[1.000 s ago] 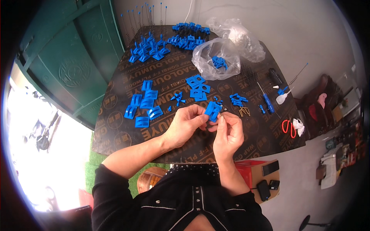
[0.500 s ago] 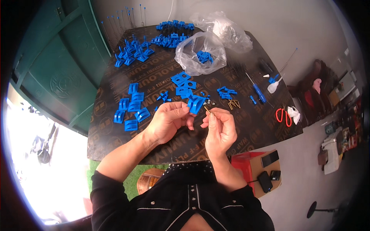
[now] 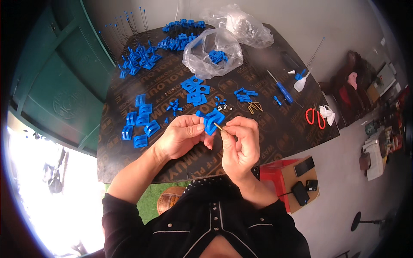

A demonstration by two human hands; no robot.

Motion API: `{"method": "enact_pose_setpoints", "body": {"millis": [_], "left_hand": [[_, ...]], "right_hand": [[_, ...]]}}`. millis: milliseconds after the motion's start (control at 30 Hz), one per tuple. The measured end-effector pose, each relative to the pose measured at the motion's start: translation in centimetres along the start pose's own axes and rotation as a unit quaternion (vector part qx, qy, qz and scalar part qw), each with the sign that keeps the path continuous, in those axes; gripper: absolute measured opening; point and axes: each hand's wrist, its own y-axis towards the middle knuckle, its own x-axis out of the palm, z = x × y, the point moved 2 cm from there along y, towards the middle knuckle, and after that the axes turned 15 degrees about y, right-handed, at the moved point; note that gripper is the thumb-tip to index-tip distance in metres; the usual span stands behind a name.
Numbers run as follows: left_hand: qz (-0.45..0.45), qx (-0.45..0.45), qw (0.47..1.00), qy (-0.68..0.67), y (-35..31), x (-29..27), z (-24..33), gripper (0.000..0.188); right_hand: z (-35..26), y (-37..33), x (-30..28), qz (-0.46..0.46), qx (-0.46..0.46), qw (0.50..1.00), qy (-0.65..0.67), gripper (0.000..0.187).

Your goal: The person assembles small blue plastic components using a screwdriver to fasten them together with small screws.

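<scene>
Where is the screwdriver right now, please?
In the head view, the blue-handled screwdriver lies on the right of the table, just left of the white nozzle-tipped bottle.

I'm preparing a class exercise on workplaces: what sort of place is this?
Probably a small, makeshift assembly workspace, though the wider building is unclear: a dark table bears sorted blue parts, and a blue-handled screwdriver lies toward its right side.
</scene>
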Motion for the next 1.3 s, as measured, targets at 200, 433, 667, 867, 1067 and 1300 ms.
{"method": "enact_pose_setpoints", "body": {"millis": [200, 433, 667, 867, 1067, 1300], "left_hand": [[0.02, -0.003, 0.999, 0.036, 0.0, -0.1, 0.0, 0.023], [0.029, 0.0, 0.997, 0.077, -0.2, 0.1, 0.1, 0.019], [0.041, 0.007, 0.99, 0.131, -0.2, 0.2, 0.8, 0.016], [0.063, 0.024, 0.975, 0.214, -0.1, 0.2, 0.6, 0.014], [0.079, 0.037, 0.968, 0.236, -0.1, 0.2, 0.7, 0.014], [0.105, 0.026, 0.941, 0.321, -0.4, 0.4, 0.3, 0.02]], "right_hand": [[0.0, 0.4, -0.2, 0.005, -0.001, 0.999, -0.05, 0.01], [0.2, 0.4, -0.2, -0.004, 0.02, 0.999, -0.047, 0.011], [1.9, 0.4, -1.7, -0.007, 0.196, 0.971, 0.139, 0.007], [2.8, -0.2, -2.0, 0.034, 0.254, 0.948, 0.187, 0.008], [3.3, -0.5, -1.4, 0.044, 0.257, 0.946, 0.191, 0.01], [3.2, -0.4, -1.6, 0.041, 0.316, 0.93, 0.183, 0.015]]}}
